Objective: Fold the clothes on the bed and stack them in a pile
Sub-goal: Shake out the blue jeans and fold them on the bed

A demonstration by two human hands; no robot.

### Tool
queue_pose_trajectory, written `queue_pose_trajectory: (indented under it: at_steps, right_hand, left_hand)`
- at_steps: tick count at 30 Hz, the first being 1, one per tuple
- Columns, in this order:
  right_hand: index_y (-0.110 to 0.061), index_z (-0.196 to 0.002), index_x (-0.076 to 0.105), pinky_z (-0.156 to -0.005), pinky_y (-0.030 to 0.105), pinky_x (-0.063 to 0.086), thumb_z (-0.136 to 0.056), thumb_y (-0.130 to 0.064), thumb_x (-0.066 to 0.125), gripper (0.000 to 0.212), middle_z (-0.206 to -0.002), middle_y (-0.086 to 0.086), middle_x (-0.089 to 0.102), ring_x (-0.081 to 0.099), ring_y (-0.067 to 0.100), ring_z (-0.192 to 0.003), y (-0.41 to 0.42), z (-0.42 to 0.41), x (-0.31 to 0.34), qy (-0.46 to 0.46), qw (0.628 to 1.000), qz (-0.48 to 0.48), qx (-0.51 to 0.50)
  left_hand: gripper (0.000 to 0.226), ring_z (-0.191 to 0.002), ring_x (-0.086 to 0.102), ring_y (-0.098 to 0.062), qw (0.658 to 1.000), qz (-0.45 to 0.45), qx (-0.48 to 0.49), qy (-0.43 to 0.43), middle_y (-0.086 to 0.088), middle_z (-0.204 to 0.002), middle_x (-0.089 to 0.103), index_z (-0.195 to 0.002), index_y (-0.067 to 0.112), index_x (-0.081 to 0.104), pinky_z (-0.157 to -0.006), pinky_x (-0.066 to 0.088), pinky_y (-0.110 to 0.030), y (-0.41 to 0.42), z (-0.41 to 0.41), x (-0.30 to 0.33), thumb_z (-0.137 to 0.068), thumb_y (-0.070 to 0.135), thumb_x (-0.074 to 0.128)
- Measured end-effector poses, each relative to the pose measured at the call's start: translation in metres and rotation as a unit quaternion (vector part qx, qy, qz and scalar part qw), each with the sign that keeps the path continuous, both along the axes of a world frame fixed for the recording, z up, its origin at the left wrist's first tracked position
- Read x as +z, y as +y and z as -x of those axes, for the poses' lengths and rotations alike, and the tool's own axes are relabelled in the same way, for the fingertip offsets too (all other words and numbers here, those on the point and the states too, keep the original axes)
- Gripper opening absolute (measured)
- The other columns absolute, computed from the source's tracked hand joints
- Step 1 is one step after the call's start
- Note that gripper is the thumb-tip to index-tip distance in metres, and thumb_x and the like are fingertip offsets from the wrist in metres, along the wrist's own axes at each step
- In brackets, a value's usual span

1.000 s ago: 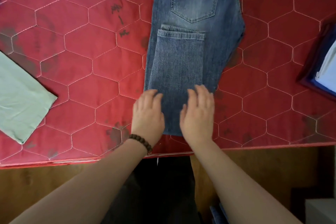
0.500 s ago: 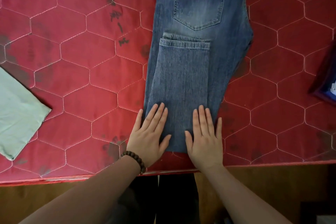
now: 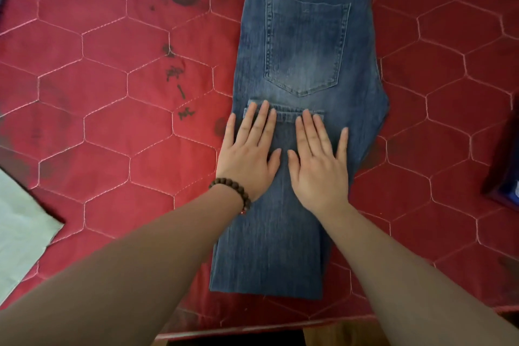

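A pair of blue jeans lies lengthwise on the red quilted mattress, back pocket up, with the legs folded back over the seat. The leg hems end just below the pocket. My left hand, a bead bracelet on its wrist, lies flat on the folded leg with straight fingers reaching the hem. Beside it my right hand presses flat on the same folded layer, fingers spread. Neither hand grips the denim.
A folded pale green garment lies at the left edge of the mattress. A dark red and blue item shows at the far right. The mattress's near edge runs along the bottom, with dark stains on the cover at the upper left.
Both hands have slid forward along the folded jeans leg, from the near fold up to the hem. The view has moved closer.
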State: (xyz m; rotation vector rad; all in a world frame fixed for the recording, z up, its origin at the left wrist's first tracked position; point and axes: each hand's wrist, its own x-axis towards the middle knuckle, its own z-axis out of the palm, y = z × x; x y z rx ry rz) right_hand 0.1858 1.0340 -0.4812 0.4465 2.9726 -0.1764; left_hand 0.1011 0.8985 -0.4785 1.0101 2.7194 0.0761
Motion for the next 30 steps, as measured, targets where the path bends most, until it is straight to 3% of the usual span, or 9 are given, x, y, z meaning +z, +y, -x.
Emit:
queue_pose_trajectory:
  at_steps: [4,9,14,19,25,30]
  right_hand:
    - [-0.011,-0.154,0.016,-0.12,0.055,0.002,-0.103,-0.04,0.027,0.06,-0.162,0.003,0.011,0.007,0.019,-0.15,0.006,0.007,0.007,-0.005,0.999,-0.003,-0.039]
    - [-0.016,-0.154,0.014,-0.12,0.053,0.001,-0.103,-0.038,0.019,0.056,-0.162,0.002,0.009,0.002,0.018,-0.15,0.037,0.077,0.013,-0.022,0.999,0.039,0.011]
    - [-0.025,-0.155,0.007,-0.121,0.047,-0.004,-0.1,-0.038,0.014,0.056,-0.163,-0.004,0.001,-0.006,0.014,-0.15,0.071,0.147,0.007,-0.024,0.996,0.071,0.047]
    - [-0.027,-0.155,0.001,-0.12,0.05,-0.004,-0.102,-0.044,0.01,0.056,-0.163,-0.006,-0.002,-0.007,0.015,-0.15,0.095,0.203,0.0,-0.026,0.996,0.028,0.084]
    - [-0.032,-0.154,0.006,-0.12,0.053,-0.002,-0.101,-0.048,0.007,0.056,-0.163,-0.006,0.003,-0.002,0.017,-0.15,0.12,0.254,-0.003,-0.01,0.995,0.012,0.102]
    - [-0.022,-0.155,0.015,-0.118,0.057,-0.007,-0.103,-0.043,0.022,0.056,-0.162,-0.004,0.013,0.006,0.016,-0.15,0.141,0.266,0.001,0.017,0.998,-0.039,0.049]
  left_hand:
    - [0.068,-0.15,-0.003,-0.024,0.999,0.004,0.037,-0.006,-0.007,-0.163,0.001,-0.155,0.01,0.007,-0.12,0.001,-0.052,0.012,0.011,0.004,-0.099,0.048,0.019]
    - [0.065,-0.149,-0.009,-0.023,0.996,-0.017,0.084,-0.003,-0.01,-0.162,-0.006,-0.155,0.017,-0.002,-0.12,-0.006,-0.05,0.066,0.079,0.0,-0.1,0.047,0.015]
    - [0.06,-0.149,-0.009,-0.02,0.993,-0.037,0.113,0.002,-0.006,-0.163,-0.004,-0.155,0.026,0.003,-0.12,-0.001,-0.051,0.082,0.108,-0.009,-0.099,0.044,0.013]
    - [0.061,-0.15,-0.002,-0.02,0.991,-0.049,0.121,0.002,-0.005,-0.163,0.005,-0.155,0.024,0.013,-0.119,0.008,-0.054,0.082,0.109,-0.013,-0.097,0.043,0.02]
    - [0.062,-0.15,0.002,-0.021,0.993,-0.036,0.114,-0.005,-0.006,-0.162,0.009,-0.155,0.023,0.015,-0.117,0.011,-0.056,0.082,0.109,-0.013,-0.097,0.042,0.025]
    - [0.063,-0.15,0.007,-0.023,0.993,-0.031,0.109,-0.009,-0.007,-0.162,0.012,-0.154,0.022,0.019,-0.116,0.013,-0.057,0.082,0.11,-0.013,-0.095,0.042,0.029]
